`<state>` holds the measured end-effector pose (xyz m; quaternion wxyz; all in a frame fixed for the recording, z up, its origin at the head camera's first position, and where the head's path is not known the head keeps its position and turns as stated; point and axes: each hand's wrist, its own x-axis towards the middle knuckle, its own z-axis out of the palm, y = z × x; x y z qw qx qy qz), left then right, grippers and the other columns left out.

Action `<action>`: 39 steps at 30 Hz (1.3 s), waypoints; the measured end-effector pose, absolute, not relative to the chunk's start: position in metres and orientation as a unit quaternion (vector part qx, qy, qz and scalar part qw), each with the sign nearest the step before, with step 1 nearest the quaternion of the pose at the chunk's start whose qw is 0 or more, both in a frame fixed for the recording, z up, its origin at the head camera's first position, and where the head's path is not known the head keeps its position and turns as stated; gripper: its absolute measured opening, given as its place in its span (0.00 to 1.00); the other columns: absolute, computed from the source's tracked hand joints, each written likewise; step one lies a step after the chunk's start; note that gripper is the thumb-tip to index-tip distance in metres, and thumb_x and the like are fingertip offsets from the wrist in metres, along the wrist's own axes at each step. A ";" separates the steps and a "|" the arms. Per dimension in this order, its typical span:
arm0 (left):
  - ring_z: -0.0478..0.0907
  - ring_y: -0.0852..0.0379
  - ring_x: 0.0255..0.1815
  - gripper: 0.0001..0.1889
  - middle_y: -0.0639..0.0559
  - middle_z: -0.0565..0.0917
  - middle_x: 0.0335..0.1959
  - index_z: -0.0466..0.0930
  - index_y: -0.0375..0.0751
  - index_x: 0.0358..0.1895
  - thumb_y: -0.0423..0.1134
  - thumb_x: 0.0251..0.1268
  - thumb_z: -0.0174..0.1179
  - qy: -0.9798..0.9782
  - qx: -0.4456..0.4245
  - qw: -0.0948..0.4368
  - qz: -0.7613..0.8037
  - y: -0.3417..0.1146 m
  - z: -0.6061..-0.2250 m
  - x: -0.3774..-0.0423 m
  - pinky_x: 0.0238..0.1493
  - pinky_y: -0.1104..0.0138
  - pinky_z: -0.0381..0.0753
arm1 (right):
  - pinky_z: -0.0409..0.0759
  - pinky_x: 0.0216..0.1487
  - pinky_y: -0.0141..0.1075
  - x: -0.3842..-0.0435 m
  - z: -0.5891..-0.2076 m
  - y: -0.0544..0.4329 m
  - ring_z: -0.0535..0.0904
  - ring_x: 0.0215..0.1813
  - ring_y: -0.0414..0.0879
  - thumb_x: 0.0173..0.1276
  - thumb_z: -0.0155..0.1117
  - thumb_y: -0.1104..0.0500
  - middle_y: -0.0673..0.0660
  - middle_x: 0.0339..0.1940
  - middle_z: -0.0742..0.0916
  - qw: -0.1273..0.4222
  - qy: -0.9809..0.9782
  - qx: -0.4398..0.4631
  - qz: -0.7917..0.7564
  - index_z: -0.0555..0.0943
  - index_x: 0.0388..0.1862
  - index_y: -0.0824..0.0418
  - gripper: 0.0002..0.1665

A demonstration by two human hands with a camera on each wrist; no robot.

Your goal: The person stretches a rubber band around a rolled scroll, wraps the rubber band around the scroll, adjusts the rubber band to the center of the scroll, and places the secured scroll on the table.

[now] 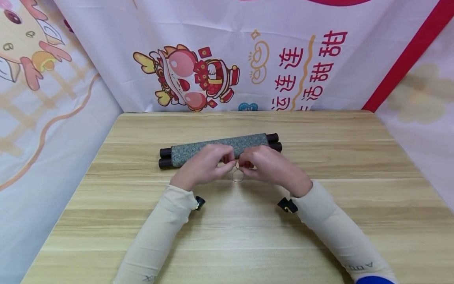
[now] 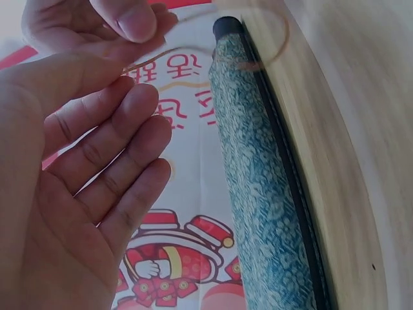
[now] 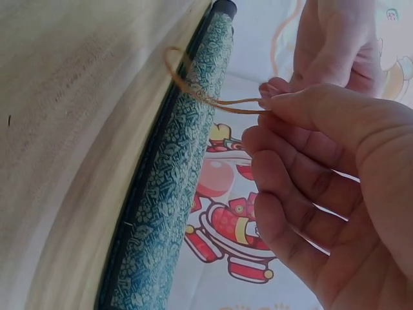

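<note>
Between both hands is a thin brown rubber band (image 3: 182, 84), its loop hanging toward the person in the head view. My left hand (image 1: 203, 167) pinches one strand between thumb and index finger; in the left wrist view its other fingers are spread loosely. From the other side, my right hand (image 1: 271, 165) pinches the band with thumb and forefinger, fingertips close to the left hand's. Just behind the hands lies a rolled scroll (image 1: 191, 152) in blue-green patterned cloth, with paired dark rod ends (image 1: 166, 163). The hands partly cover its near side in the head view.
The wooden table (image 1: 234, 244) extends around the scroll on all sides. Behind it hangs a white printed cloth (image 1: 124, 31) with red characters and a cartoon figure. Small black wrist devices (image 1: 288, 205) sit at both cuffs.
</note>
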<state>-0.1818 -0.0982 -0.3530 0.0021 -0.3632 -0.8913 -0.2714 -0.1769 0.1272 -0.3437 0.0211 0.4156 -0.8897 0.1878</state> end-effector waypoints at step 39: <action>0.81 0.62 0.35 0.05 0.58 0.86 0.33 0.83 0.49 0.35 0.34 0.71 0.64 -0.890 -0.343 -0.058 -0.296 -0.118 -0.356 -0.191 0.42 0.64 0.85 | 0.86 0.40 0.35 -0.189 -0.331 0.152 0.82 0.33 0.38 0.69 0.68 0.64 0.47 0.30 0.87 -0.058 -0.903 0.357 0.230 0.86 0.31 0.54 0.07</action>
